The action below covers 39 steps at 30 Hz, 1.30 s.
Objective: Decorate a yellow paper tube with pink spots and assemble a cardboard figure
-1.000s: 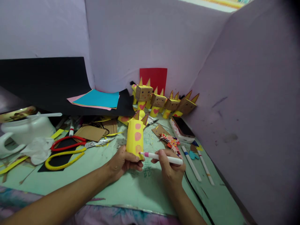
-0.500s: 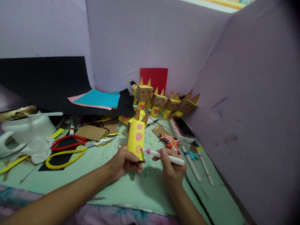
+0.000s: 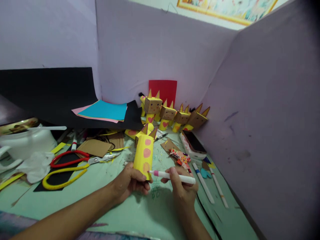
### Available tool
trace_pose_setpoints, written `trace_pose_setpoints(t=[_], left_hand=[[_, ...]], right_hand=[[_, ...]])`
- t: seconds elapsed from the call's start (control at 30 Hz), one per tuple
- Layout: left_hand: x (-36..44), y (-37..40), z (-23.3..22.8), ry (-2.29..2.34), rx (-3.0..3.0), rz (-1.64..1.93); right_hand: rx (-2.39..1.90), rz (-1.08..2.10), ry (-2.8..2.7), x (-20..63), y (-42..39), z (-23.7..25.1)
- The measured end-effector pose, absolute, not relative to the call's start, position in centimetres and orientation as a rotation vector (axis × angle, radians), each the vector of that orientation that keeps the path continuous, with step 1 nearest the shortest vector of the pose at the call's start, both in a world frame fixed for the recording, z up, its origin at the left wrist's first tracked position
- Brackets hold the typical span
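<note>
Yellow paper tube (image 3: pixel 144 151) gripped by left hand (image 3: pixel 130 181) | right hand (image 3: pixel 182 188) clamps marker (image 3: pixel 172 175), tip touching tube

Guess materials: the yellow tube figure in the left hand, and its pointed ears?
Yellow tube figure: looks like a card roll wrapped in matte yellow paper, with flat pink spots. Pointed ears: plain brown cardboard, dull finish. The left hand grips its base; the right hand holds a white marker.

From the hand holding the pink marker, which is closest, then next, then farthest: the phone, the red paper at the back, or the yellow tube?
From the right hand:
1. Yellow tube, just left, at the marker's tip.
2. Phone, behind, slightly right.
3. Red paper, against the back wall.
</note>
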<state>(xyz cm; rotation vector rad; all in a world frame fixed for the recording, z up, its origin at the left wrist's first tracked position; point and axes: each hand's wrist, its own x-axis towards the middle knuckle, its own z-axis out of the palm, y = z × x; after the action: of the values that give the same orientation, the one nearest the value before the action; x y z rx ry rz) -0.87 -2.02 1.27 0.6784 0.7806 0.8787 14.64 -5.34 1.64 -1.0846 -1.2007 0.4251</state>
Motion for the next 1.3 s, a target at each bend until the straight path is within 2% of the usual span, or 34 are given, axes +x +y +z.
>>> trace_pose_setpoints(t=[0.23, 0.4, 0.87, 1.3], left_hand=[[-0.8, -1.9, 0.5, 0.746, 0.66, 0.893], [-0.8, -1.9, 0.6, 0.762, 0.659, 0.882], [-0.8, -2.3, 1.6, 0.79, 0.732, 0.853], [-0.9, -2.2, 1.7, 0.753, 0.711, 0.862]], right_hand=[[-1.007, 0.338, -1.272, 15.2, -5.0, 1.4], [-1.028, 0.388, -1.124, 14.9, -5.2, 1.4], [-1.002, 0.423, -1.242, 14.2, -5.4, 1.9], [-1.029, 0.325, -1.281, 15.3, -5.0, 1.5]])
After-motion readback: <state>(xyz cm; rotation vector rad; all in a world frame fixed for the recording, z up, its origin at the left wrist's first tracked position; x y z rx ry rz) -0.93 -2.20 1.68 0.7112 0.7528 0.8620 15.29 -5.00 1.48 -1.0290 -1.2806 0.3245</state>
